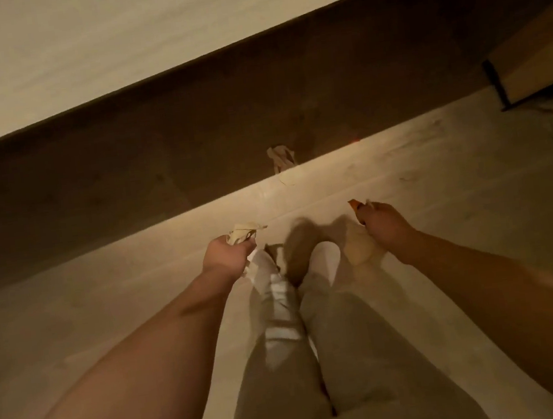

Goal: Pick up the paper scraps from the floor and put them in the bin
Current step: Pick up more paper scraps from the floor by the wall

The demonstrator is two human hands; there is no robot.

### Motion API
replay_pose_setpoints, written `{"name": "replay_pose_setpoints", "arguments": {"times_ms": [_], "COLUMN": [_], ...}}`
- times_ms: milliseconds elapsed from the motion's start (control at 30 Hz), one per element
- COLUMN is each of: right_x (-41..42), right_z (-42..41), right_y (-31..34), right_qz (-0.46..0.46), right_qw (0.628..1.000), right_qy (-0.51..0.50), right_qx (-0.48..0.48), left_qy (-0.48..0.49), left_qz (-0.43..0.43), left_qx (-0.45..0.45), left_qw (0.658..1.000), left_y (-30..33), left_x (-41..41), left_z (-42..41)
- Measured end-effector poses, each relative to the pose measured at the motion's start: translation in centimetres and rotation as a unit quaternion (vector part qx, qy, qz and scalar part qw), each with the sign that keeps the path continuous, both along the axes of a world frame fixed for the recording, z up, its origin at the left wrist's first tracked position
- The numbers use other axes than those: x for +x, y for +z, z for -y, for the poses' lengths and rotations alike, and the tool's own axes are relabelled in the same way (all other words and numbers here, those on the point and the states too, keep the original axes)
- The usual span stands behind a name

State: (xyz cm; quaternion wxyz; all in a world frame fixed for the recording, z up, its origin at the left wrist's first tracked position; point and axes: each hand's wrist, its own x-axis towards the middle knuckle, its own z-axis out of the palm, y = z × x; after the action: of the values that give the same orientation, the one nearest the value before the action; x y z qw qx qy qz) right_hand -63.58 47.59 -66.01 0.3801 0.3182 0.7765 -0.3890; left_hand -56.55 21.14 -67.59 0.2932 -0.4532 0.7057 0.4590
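Pale paper scrap (281,158) lies on the floor (435,163) beyond both hands, long axis pointing away. Left hand (227,254) clutches crumpled paper (245,232); right hand (385,222) pinches an orange scrap (355,205).

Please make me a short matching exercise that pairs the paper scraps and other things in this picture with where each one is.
Things:
1. crumpled beige paper scrap
2. small orange paper scrap
3. pale crumpled paper scrap
4. light wooden furniture with a black leg

Places:
A. on the floor at the dark wall base
B. in the left hand
C. at the far right edge
D. in the right hand

Pairs: 1-B, 2-D, 3-A, 4-C
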Motion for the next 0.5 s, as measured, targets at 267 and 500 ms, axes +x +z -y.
{"name": "replay_pose_setpoints", "arguments": {"times_ms": [267, 500], "right_x": [-4.7, -9.8], "right_z": [0.6, -5.3], "right_y": [-13.1, -19.8], "right_qz": [-0.015, -0.035], "right_qw": [0.989, 0.964], "right_qy": [0.143, 0.245], "right_qx": [0.043, 0.097], "left_qy": [-0.035, -0.067], "left_qz": [-0.003, -0.002], "left_qx": [-0.026, -0.002], "left_qw": [0.999, 0.998], "left_y": [-11.9, -19.1], "left_x": [-2.6, -9.3], "left_z": [-0.7, -7.6]}}
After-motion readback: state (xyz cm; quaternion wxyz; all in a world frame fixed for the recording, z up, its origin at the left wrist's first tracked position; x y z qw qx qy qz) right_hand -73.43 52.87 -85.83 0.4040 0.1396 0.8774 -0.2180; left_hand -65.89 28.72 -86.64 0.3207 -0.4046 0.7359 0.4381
